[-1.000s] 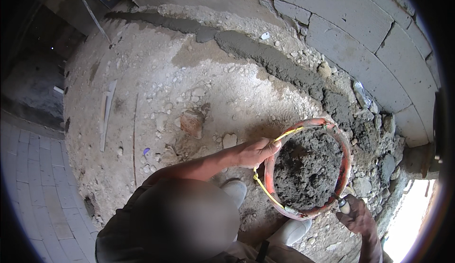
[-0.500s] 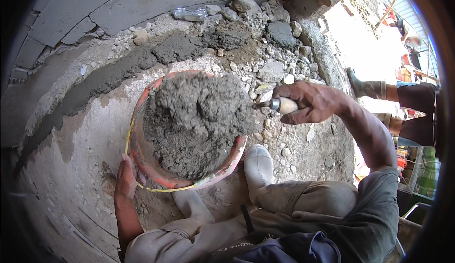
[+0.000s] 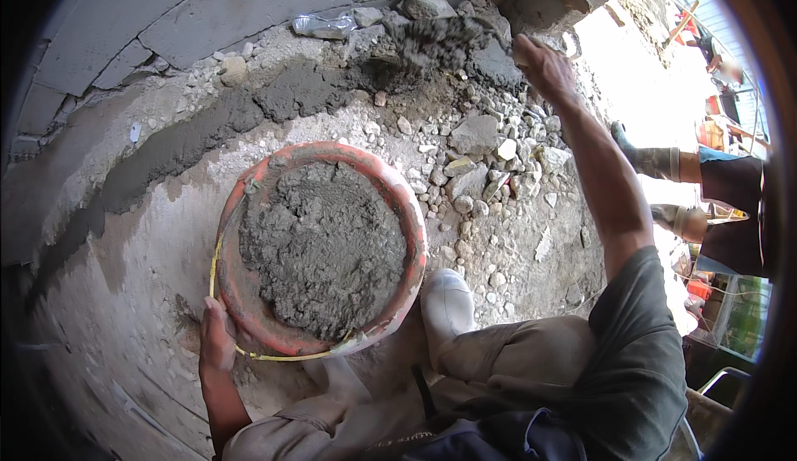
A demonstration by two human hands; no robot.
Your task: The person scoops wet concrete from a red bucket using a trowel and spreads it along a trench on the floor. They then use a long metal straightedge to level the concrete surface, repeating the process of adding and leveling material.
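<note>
An orange-red bucket point(image 3: 417, 232) with a yellow cord handle point(image 3: 214, 272) stands between my boots, holding wet grey mortar point(image 3: 324, 245). At its near left side, my left hand point(image 3: 217, 336) grips the rim. My right hand point(image 3: 544, 71) is stretched out to the far right, closed around a trowel handle point(image 3: 520, 50). Beside that hand, a load of mortar point(image 3: 440, 41) is smeared by motion above the rubble at the wall's foot, and it hides the trowel's blade. A strip of wet mortar point(image 3: 183, 141) runs along the ground below the wall.
A grey block wall point(image 3: 249, 12) closes off the far side, with a concrete post point(image 3: 552, 0) at its right end. Loose stones point(image 3: 477, 137) lie right of the bucket. A clear plastic bottle point(image 3: 324, 26) rests against the wall. Another person's boots point(image 3: 652, 162) are at the right.
My right hand has swung the trowel and its mortar from over the bucket to the far right, near the wall. My left hand stays at the rim; the bucket appears slightly lower in view.
</note>
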